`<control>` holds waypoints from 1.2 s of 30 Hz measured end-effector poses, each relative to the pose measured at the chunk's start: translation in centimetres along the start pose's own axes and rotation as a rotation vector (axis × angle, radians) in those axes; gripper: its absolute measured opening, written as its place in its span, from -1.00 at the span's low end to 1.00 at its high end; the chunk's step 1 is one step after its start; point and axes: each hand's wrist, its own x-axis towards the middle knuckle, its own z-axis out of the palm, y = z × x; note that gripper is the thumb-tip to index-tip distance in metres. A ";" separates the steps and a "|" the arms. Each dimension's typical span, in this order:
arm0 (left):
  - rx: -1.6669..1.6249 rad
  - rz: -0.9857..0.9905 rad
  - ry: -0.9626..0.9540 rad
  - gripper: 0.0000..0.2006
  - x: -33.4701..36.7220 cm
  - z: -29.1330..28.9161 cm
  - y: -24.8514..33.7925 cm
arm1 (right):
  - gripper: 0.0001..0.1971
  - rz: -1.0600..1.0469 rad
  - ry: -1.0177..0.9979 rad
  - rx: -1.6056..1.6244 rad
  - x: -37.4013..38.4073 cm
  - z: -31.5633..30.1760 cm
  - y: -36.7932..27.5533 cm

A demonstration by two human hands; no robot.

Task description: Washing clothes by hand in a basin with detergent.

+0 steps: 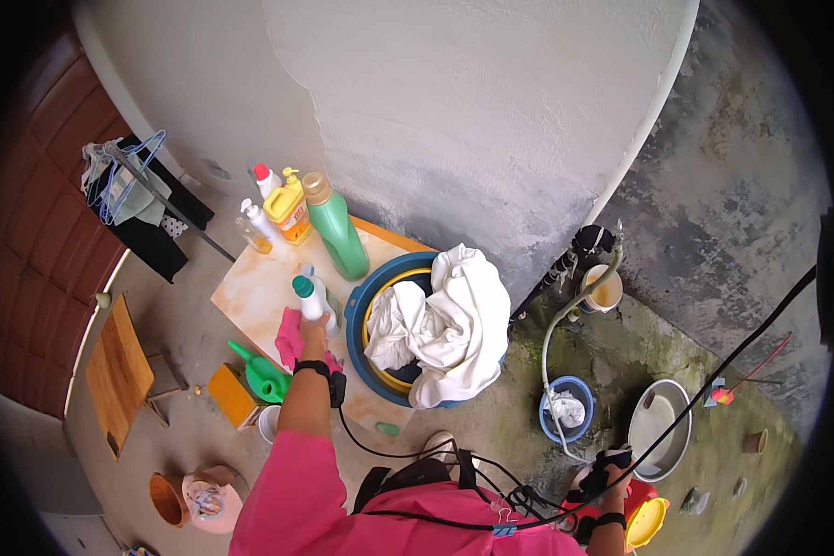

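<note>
With the blue tub as the middle of the dial, a wooden table leaf stood tilted out at nine o'clock, and hung clothes showed at ten, kept off the floor by a rail. A green watering can sat between eight and nine. At about ten to eleven, pump bottles and a yellow jug were grouped toward the back of the marbled table, probably so they were out of the way yet within reach. The left hand was at nine o'clock, its fingers apparently closed round the lower body of a white bottle, a low hold that likely steadied it; this green-capped bottle was just beside the tub, with a pink cloth by the wrist. A tall green bottle rose behind, between ten and eleven. White cloth spilled over the tub's right rim, presumably too bulky to lie wholly inside. Toward four o'clock, a hose reached a small blue bucket. Beyond it, the right hand was at a dark bundle; I cannot tell whether its fingers gripped it. A metal basin lay near.
</note>
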 end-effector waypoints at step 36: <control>0.246 0.009 -1.897 -0.84 -71.5 28.4 -4.6 | -0.53 0.887 0.688 0.102 -29.9 -23.3 27.7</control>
